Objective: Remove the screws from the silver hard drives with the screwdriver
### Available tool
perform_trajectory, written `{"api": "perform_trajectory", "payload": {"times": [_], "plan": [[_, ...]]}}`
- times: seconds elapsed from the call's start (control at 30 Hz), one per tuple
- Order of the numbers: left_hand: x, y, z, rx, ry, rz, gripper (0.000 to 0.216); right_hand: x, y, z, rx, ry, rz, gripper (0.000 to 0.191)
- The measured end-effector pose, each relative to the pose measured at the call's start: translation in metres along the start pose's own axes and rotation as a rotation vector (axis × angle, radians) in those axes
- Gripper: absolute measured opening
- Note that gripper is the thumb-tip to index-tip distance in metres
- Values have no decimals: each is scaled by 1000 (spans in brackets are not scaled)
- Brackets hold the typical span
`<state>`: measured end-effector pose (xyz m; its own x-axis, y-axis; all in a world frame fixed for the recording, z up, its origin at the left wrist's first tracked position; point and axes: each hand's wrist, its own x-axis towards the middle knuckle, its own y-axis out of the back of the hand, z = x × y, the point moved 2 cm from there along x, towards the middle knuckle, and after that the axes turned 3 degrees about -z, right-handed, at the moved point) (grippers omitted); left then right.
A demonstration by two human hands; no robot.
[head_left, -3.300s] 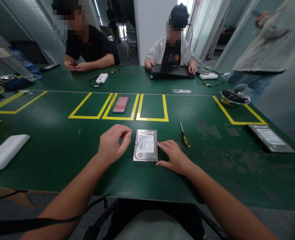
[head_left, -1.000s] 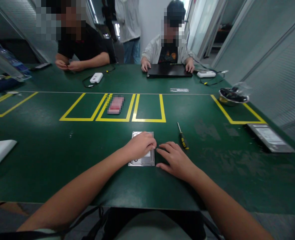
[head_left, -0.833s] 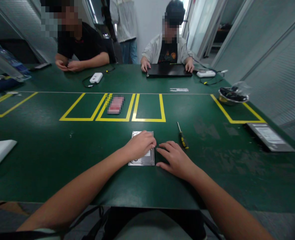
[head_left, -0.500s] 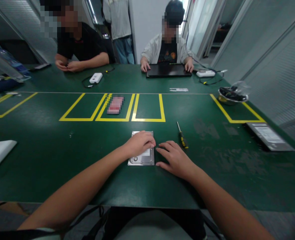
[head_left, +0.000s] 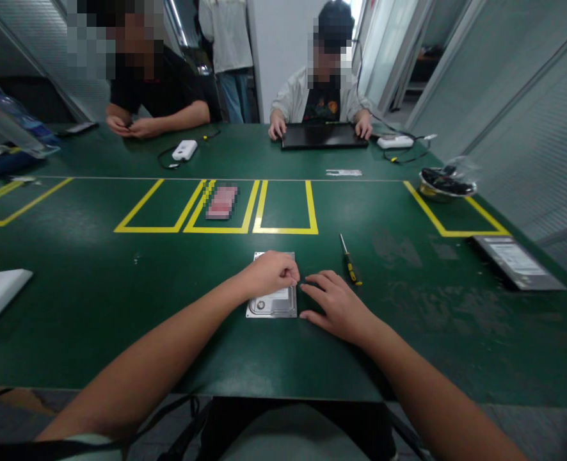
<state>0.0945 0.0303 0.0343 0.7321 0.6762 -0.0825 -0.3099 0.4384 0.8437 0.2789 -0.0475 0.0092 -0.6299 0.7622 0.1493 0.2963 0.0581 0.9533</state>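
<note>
Head: left hand (head_left: 268,274) over one drive (head_left: 274,308), right hand (head_left: 336,301) near one screwdriver (head_left: 351,266).

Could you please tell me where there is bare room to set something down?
Bare room lies between the screwdriver and the far-right drive, and between the white case and the left forearm. It is crowded at the middle drive, with the left hand over it and the right hand close beside.
</note>
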Motion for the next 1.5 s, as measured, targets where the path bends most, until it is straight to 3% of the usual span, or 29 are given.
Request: {"api": "perform_trajectory", "payload": {"times": [0.17, 0.37, 0.57, 0.73, 0.93, 1.03, 1.3, 1.4, 1.5], "plan": [[7, 3, 1, -122, 146, -68, 11, 0, 0, 0, 9, 8, 8, 48], [14, 3, 1, -117, 181, -123, 10, 0, 0, 0, 11, 8, 18, 47], [-7, -1, 0, -34, 40, 24, 20, -1, 1, 4, -19, -31, 68, 40], [-35, -4, 5, 100, -13, 126, 20, -2, 5, 12, -65, -229, 179, 26], [-53, -8, 10, 229, -96, 144, 30, -8, 16, 29, -265, -433, 333, 21], [-56, -12, 8, 248, -129, 167, 35, -11, 18, 39, -371, -528, 315, 25], [-55, -22, -1, 185, -103, 297, 29, -10, 12, 49, -399, -688, 52, 31], [-57, -24, -1, 208, -50, 335, 28, -10, 15, 53, -355, -703, 78, 30], [-57, -25, 1, 246, -16, 355, 28, -13, 22, 61, -192, -709, 258, 29]]}}
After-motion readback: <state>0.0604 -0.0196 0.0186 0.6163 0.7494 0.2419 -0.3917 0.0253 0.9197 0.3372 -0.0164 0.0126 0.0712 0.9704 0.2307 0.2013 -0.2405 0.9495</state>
